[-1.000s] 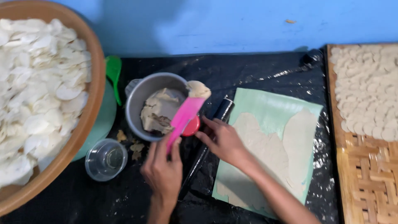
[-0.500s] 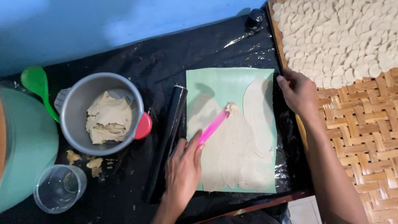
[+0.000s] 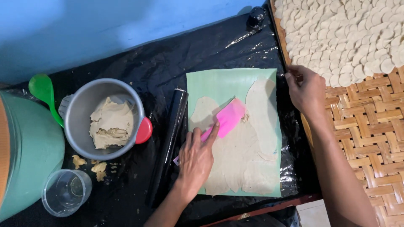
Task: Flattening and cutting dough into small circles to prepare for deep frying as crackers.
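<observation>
On green mat (image 3: 219, 82), centre of black surface (image 3: 126, 63), left hand (image 3: 195, 159) grips pink spatula (image 3: 225, 122) w/ blade on thin dough sheet (image 3: 235, 155) (spread flat); right hand (image 3: 306, 90) clasps woven tray (image 3: 370, 122) edge at right.

Our left hand (image 3: 196, 162) lies low, palm down, index finger stretched forward, other fingers curled in a grip; our right hand (image 3: 306, 90) reaches out with its forearm long, fingers bent and pressing down
</observation>
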